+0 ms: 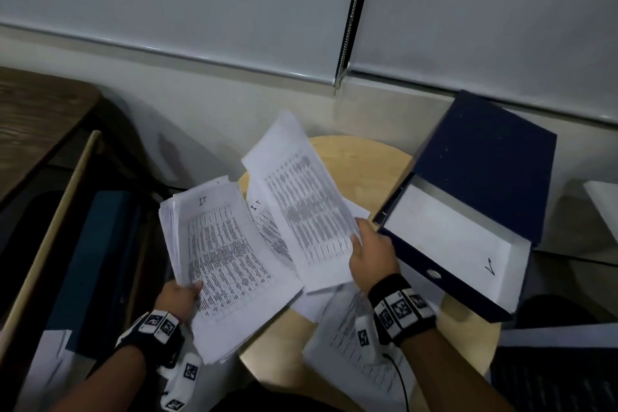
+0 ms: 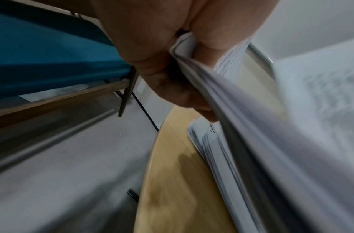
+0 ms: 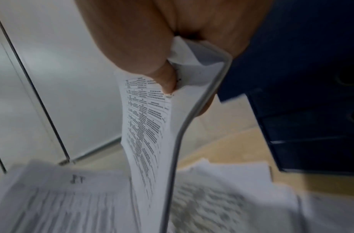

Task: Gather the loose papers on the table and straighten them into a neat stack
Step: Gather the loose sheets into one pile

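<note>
Left hand (image 1: 179, 294) grips a thick sheaf (image 1: 220, 254) at its near corner, thumb on top, fingers (image 2: 172, 88) curled beneath, held above the round surface (image 1: 361, 160). Right hand (image 1: 371, 257) pinches a 2nd, thinner bundle (image 1: 301, 204) by its edge. Other loose papers (image 1: 347, 338) lie on the surface w/ a blue binder (image 1: 481, 177) beside them.

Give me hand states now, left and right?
Left hand: closed, gripping a thick sheaf of papers.
Right hand: closed, pinching a thinner bundle of papers.
</note>
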